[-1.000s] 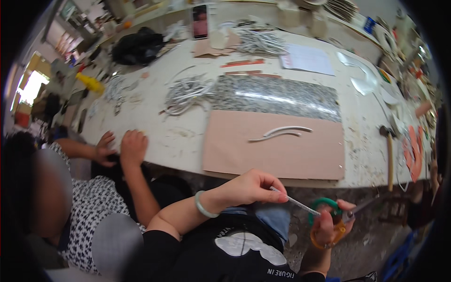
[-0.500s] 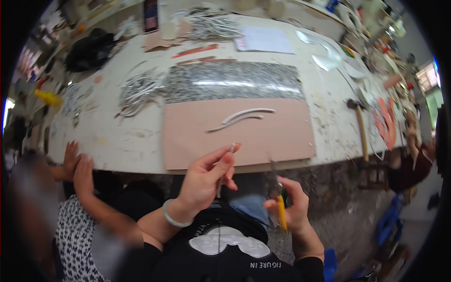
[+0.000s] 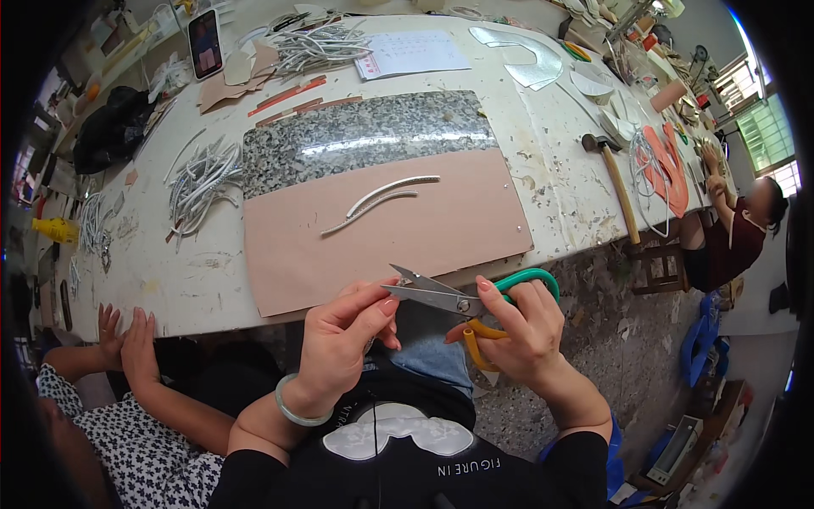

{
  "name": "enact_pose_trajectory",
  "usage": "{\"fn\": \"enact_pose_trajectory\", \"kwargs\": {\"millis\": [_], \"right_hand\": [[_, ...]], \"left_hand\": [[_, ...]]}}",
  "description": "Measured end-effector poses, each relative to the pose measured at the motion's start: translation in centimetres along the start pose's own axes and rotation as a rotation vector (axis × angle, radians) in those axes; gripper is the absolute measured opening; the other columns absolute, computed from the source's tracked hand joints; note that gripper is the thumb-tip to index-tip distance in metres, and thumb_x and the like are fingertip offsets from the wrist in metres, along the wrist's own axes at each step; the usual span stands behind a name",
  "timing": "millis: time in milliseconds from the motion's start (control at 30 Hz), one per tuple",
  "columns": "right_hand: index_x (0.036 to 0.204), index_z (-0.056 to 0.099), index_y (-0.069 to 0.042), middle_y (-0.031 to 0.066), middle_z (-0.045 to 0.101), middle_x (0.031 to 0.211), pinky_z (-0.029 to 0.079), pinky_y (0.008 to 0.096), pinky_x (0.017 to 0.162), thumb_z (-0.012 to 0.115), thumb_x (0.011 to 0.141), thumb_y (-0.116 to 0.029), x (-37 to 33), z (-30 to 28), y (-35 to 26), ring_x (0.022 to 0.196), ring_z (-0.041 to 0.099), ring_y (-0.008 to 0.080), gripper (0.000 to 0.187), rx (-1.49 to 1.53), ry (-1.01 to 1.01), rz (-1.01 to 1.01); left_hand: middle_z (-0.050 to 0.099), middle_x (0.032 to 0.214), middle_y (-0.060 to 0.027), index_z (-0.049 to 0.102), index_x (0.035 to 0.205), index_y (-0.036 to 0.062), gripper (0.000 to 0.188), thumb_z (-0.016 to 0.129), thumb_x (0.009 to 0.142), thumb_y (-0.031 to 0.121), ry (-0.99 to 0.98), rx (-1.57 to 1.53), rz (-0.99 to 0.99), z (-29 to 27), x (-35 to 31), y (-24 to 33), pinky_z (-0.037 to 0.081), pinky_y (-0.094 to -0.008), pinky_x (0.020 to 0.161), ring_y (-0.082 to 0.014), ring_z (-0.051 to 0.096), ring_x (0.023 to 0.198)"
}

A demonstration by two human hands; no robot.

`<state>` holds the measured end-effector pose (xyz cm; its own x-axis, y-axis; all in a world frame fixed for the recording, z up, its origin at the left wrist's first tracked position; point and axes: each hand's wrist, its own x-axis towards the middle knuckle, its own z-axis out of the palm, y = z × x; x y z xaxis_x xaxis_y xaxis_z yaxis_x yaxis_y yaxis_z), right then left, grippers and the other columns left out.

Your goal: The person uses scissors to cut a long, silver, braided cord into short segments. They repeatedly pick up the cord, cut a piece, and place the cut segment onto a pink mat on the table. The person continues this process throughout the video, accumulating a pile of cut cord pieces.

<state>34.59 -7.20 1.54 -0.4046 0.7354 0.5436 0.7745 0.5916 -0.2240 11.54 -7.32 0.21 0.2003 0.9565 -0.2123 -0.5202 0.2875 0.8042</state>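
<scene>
My right hand grips a pair of scissors with one green and one yellow handle loop. Their blades are spread and reach left to the fingertips of my left hand. That hand is closed in a pinch on a thin silvery strip, mostly hidden by the fingers; its tip is between or beside the blades, I cannot tell which. Beyond my hands, two curved silvery strips lie side by side on a pinkish-tan sheet, which covers the near part of a speckled grey stone slab.
Bundles of silvery strips lie left and at the back, near a phone and a paper. A hammer rests at the right. Another person's hands touch the table edge at the left; another person sits far right.
My right hand has raised the scissors and turned them leftward, with the blades now spread at my left fingertips. The view has shifted, so the table appears rotated.
</scene>
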Motion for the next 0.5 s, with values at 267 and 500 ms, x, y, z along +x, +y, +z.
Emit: {"fn": "enact_pose_trajectory", "kwargs": {"millis": [267,500], "right_hand": [[0.110,0.065,-0.008,0.0019,0.045,0.070,0.038,0.0298,0.052,0.085,0.056,-0.031,0.31,-0.67,0.24,0.060,0.046,0.0179,0.062,0.020,-0.069,-0.007],[0.108,0.066,-0.008,0.0024,0.046,0.071,0.039,0.0299,0.053,0.085,0.055,-0.030,0.05,-0.43,0.46,0.061,0.048,0.0182,0.061,0.061,-0.100,0.029]], "left_hand": [[0.058,0.098,-0.0107,0.063,0.107,-0.0083,0.021,0.059,0.088,-0.001,0.008,-0.011,-0.035,-0.08,-0.06,0.17,0.054,-0.0234,0.057,-0.0131,0.060,0.072],[0.059,0.100,-0.0101,0.066,0.101,-0.0075,0.017,0.061,0.086,-0.004,-0.017,-0.068,-0.082,-0.12,0.16,0.17,0.051,-0.0228,0.054,-0.0132,0.060,0.070]]}}
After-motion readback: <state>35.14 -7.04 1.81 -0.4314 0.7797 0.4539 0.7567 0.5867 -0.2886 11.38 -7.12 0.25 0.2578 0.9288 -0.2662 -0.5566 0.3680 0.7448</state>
